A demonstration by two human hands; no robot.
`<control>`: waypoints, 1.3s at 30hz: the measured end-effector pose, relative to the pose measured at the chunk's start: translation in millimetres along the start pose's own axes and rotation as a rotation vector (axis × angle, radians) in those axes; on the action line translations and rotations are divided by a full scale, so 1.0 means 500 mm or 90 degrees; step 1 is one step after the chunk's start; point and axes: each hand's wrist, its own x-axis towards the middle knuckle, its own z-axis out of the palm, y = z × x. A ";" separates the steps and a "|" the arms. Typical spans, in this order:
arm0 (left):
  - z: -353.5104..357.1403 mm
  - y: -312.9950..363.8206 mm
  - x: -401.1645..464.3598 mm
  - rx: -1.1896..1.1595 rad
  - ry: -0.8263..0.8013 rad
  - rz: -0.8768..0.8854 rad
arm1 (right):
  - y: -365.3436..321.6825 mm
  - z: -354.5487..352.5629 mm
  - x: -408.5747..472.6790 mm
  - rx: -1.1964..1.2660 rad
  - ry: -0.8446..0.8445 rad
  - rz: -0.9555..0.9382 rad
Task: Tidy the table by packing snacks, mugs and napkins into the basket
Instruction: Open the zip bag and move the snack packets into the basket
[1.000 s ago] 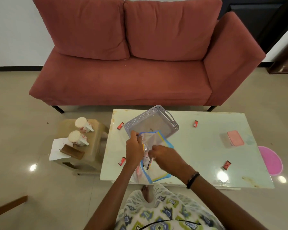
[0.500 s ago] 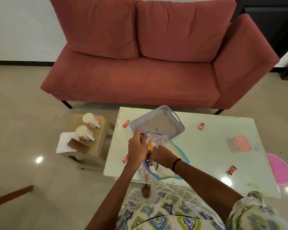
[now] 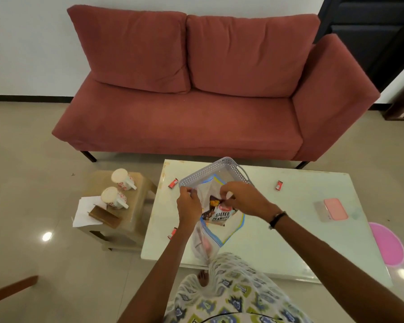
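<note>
Left hand [image 3: 189,202]: pinches the zip bag's [image 3: 207,238] mouth.
Right hand [image 3: 239,198]: fingers pinching the opposite edge, above the salted peanuts packet [image 3: 221,214] inside.
Basket [image 3: 204,174]: on the table [image 3: 278,238], just behind the bag.
Done: some snacks bagged.
Left: red snack packets [image 3: 279,185] scattered on the table; two mugs [image 3: 114,198] on the side stool [image 3: 135,215].

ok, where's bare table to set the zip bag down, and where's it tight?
Free: the table between the right hand and the pink case, and the strip along the near edge. Tight: the left end, with the basket, the zip bag, the left hand and red wrappers near that edge. The stool holds two mugs.
</note>
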 end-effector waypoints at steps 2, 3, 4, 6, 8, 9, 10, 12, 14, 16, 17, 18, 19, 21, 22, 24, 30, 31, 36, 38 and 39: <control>0.005 0.016 0.015 -0.027 0.006 -0.030 | 0.005 -0.040 -0.003 0.038 0.064 0.040; 0.008 0.026 0.023 -0.043 0.009 -0.042 | 0.008 -0.057 -0.002 0.052 0.091 0.059; 0.012 0.036 0.033 -0.060 0.011 -0.051 | 0.011 -0.072 0.002 0.069 0.113 0.080; 0.019 0.062 0.052 -0.095 0.020 -0.066 | 0.017 -0.106 0.011 0.113 0.158 0.115; 0.021 0.089 0.071 -0.126 0.035 -0.073 | 0.025 -0.139 0.023 0.164 0.209 0.146; 0.021 0.100 0.080 -0.137 0.046 -0.071 | 0.031 -0.155 0.028 0.188 0.236 0.152; 0.020 0.109 0.090 -0.147 0.059 -0.065 | 0.036 -0.169 0.032 0.212 0.262 0.158; 0.019 0.122 0.109 -0.155 0.090 -0.055 | 0.048 -0.199 0.044 0.262 0.317 0.173; 0.019 0.133 0.125 -0.162 0.113 -0.054 | 0.062 -0.227 0.059 0.293 0.365 0.190; 0.026 0.137 0.144 -0.171 0.131 -0.056 | 0.082 -0.249 0.077 0.307 0.406 0.203; 0.031 0.136 0.155 -0.173 0.140 -0.056 | 0.096 -0.254 0.089 0.308 0.425 0.210; 0.039 0.134 0.165 -0.175 0.147 -0.055 | 0.111 -0.256 0.102 0.308 0.441 0.220; 0.049 0.132 0.178 -0.172 0.154 -0.054 | 0.129 -0.256 0.120 0.309 0.453 0.232; 0.064 0.127 0.194 -0.166 0.166 -0.057 | 0.160 -0.245 0.150 0.313 0.474 0.259; 0.074 0.120 0.205 -0.165 0.167 -0.061 | 0.180 -0.236 0.169 0.315 0.488 0.273; 0.092 0.100 0.225 -0.170 0.171 -0.074 | 0.230 -0.211 0.204 0.321 0.525 0.309; 0.138 0.009 0.275 -0.171 0.200 -0.095 | 0.381 -0.065 0.320 0.287 0.461 0.387; 0.143 -0.001 0.275 -0.163 0.196 -0.086 | 0.401 -0.030 0.339 0.268 0.423 0.400; 0.167 -0.044 0.274 -0.147 0.176 -0.050 | 0.495 0.114 0.439 0.247 0.311 0.452; 0.177 -0.055 0.273 -0.156 0.162 -0.041 | 0.522 0.149 0.477 0.232 0.290 0.459; 0.183 -0.059 0.272 -0.167 0.151 -0.043 | 0.534 0.163 0.495 0.218 0.275 0.460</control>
